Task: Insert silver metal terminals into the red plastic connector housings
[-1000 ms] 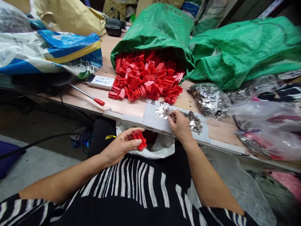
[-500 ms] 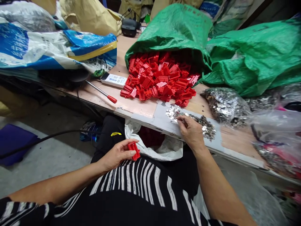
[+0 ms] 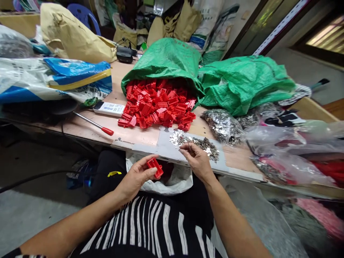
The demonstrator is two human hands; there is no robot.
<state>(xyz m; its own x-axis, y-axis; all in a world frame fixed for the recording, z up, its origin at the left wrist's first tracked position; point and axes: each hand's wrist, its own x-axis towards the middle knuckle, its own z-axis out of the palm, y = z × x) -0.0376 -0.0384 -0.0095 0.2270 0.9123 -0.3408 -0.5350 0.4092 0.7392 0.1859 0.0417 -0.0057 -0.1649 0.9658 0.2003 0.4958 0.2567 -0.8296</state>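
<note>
My left hand (image 3: 138, 175) holds a small red plastic casing (image 3: 155, 168) between thumb and fingers, its hollow side up, above the open white sack on my lap. My right hand (image 3: 197, 159) is at the table edge, thumb and fingers pinched together; whatever is between the tips is too small to make out. Just behind those fingers a pile of small flat metal pieces (image 3: 211, 147) lies on a grey sheet (image 3: 163, 143). Farther back, a heap of the same red casings (image 3: 161, 104) spills from a green woven sack (image 3: 166, 57).
In my lap sits the white sack (image 3: 177, 186). A red-handled metal rod (image 3: 107, 131) and a white box (image 3: 113, 108) lie left of the heap. To the right are a clear bag of metal pieces (image 3: 224, 125) and another green sack (image 3: 247, 82). A blue-white sack (image 3: 77, 77) lies left.
The view has tilted up and turned right. My left hand has lifted the red casing toward the table edge. The right hand has drawn back slightly from the metal pile, and the two hands are closer together.
</note>
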